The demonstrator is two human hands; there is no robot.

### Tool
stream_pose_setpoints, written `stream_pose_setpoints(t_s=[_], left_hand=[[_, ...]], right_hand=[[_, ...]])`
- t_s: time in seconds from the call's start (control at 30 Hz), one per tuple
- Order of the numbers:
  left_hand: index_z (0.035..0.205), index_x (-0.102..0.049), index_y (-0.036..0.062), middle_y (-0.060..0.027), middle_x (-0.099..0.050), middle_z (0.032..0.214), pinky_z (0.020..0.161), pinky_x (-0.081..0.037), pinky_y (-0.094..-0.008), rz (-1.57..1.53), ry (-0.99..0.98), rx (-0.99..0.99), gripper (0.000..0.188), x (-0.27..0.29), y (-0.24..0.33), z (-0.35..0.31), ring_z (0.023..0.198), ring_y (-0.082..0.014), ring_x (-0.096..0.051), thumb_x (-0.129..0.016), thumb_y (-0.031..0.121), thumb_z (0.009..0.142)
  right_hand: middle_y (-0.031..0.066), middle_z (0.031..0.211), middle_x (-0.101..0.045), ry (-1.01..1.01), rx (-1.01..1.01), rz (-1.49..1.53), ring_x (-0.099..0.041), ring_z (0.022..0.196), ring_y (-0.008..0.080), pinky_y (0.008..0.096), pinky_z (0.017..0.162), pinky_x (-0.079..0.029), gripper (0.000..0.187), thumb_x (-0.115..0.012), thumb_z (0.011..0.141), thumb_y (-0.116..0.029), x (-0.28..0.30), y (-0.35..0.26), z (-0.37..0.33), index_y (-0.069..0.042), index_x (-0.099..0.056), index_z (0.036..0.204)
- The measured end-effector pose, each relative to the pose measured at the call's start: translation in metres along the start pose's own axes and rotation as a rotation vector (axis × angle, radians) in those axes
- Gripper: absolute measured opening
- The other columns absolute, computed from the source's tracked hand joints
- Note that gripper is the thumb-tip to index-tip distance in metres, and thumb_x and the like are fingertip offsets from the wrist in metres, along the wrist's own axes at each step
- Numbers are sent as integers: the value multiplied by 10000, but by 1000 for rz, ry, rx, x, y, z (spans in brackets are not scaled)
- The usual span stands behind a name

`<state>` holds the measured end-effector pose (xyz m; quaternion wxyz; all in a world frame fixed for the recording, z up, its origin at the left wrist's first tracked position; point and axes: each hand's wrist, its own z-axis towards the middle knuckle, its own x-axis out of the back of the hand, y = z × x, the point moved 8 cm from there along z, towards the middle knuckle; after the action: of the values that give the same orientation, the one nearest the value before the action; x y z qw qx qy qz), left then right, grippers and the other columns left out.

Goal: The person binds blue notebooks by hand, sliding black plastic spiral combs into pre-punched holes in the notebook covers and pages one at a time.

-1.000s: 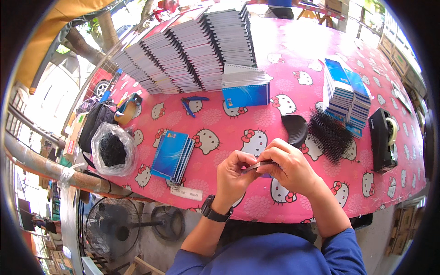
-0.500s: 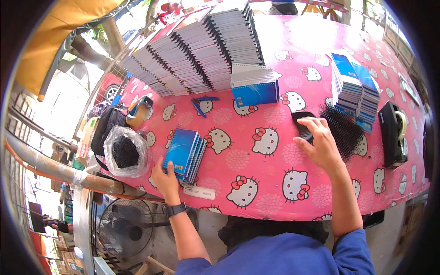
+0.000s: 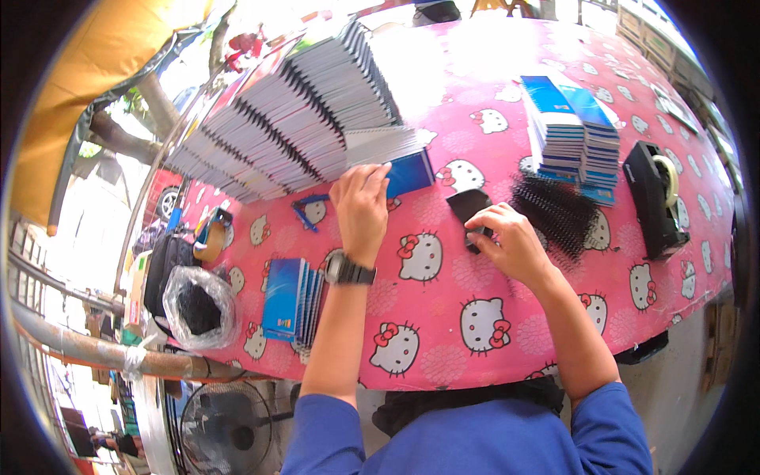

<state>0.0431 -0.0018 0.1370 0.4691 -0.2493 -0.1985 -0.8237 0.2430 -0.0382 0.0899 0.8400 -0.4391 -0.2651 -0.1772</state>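
My left hand [image 3: 361, 207], with a dark watch on its wrist, reaches to the upright row of small spiral notebooks [image 3: 412, 172] with a blue front cover. Its fingers are loosely bent at the row's left side; none of the notebooks is lifted. My right hand [image 3: 509, 240] pinches a flat, bent black piece [image 3: 469, 204] between thumb and fingers, just above the tablecloth; its exact kind is unclear. Right beside that hand lies a heap of black plastic binding coils [image 3: 558, 215]. A short stack of blue spiral notebooks [image 3: 286, 299] lies left of my left forearm.
Large black-bound book stacks [image 3: 273, 119] stand at the back left, near blue-handled pliers [image 3: 305, 212]. More blue notebooks [image 3: 574, 134] are piled at the right beside a black tape dispenser [image 3: 655, 202]. A plastic bag [image 3: 199, 309] and tape roll [image 3: 210, 240] are at left.
My left hand has left the short notebook stack and moved up and right to the upright row. My right hand has moved left with the black piece. The view has shifted.
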Motion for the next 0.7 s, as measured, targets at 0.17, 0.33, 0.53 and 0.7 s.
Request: stream_pose_setpoints(t_s=[0.17,0.33,0.53,0.7], left_hand=[[1027,-688,104,-36,-645,950,846,-432,-360,67,-123,-54,263,-61,-28,18,956,-226,-576,-697,137,767],[929,-695,69,-79,-652,912,749,-495,-336,-69,-109,18,209,-61,-30,22,845,-263,-617,-718,63,721],[924,-652,-5,-6,-646,808,646,-471,-211,-533,-269,488,142,-25,-40,7,689,-42,-548,-683,-10,785],[922,-643,14,-16,-637,806,640,-485,-244,-654,-567,479,143,24,40,-37,705,-85,-595,-682,3,785]], right_hand=[[108,795,-650,-52,-366,-255,-634,817,289,386,730,-499,190,-694,763,-235,29,43,-10,-52,-658,804],[142,898,-635,-303,-428,-427,-635,910,295,392,770,-515,486,-764,696,-409,-8,51,-22,-39,-606,969],[203,989,-542,26,-449,-413,-576,946,337,401,805,-513,290,-643,734,-111,11,62,-23,-9,-511,972],[206,1021,-502,108,-468,-414,-544,1002,348,408,819,-501,283,-523,800,-43,28,60,-21,6,-453,1070]])
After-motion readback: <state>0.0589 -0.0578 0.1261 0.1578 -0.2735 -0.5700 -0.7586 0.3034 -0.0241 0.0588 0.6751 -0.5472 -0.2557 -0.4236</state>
